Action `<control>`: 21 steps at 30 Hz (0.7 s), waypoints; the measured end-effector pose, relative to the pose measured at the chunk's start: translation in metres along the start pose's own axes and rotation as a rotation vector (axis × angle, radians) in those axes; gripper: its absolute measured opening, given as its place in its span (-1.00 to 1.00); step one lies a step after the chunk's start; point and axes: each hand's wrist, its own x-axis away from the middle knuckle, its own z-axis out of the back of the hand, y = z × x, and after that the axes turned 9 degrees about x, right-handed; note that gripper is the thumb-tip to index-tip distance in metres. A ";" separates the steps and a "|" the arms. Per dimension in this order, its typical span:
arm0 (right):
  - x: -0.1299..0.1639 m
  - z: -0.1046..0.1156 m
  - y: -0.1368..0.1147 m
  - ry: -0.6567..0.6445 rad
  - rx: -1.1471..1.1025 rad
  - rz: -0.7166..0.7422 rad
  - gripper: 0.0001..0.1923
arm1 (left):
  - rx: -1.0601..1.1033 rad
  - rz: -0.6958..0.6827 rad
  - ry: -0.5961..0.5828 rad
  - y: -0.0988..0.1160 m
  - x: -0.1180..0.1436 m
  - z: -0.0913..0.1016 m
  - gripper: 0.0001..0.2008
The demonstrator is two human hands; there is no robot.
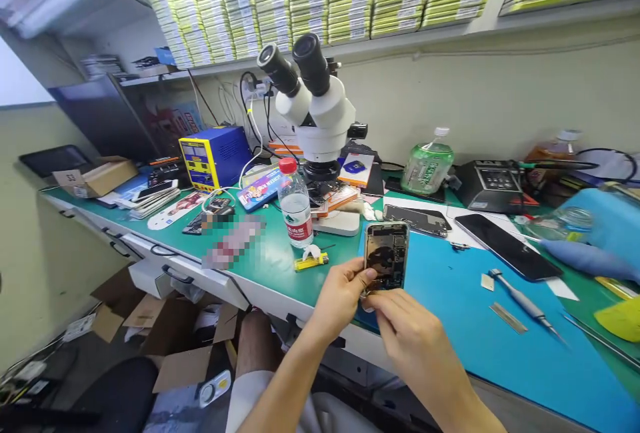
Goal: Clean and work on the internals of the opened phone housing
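Note:
An opened smartphone (387, 253), its inner parts bare within a pale frame, stands tilted up over the front of the blue mat. My left hand (343, 296) grips its lower left side, thumb pressed on the edge. Around the bottom edge, my right hand (413, 326) is closed with curled fingers touching the phone; its fingertips are partly hidden, and I cannot tell whether a small part is also between them. To the right on the mat lie a grey screwdriver (525, 303), a thin metal strip (509, 318) and a small beige square (487, 281).
A water bottle (296, 213) and yellow lighter (311, 261) stand left of the phone. Behind are a microscope (320, 113), a phone screen part (417, 219) and a green bottle (427, 165). A dark phone (507, 246) and tweezers (603, 343) lie right.

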 end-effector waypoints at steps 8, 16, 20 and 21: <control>0.004 0.005 0.005 -0.015 0.064 0.107 -0.70 | -0.009 0.005 -0.022 0.004 0.002 -0.001 -0.52; 0.009 0.019 0.023 -0.080 0.182 0.141 -0.67 | -0.001 0.008 -0.055 -0.003 0.003 0.002 -0.50; 0.012 0.022 0.029 -0.101 0.209 0.121 -0.67 | -0.011 0.009 -0.050 -0.005 0.003 0.004 -0.51; 0.013 0.022 0.029 -0.107 0.214 0.114 -0.67 | -0.016 0.009 -0.047 -0.006 0.003 0.004 -0.52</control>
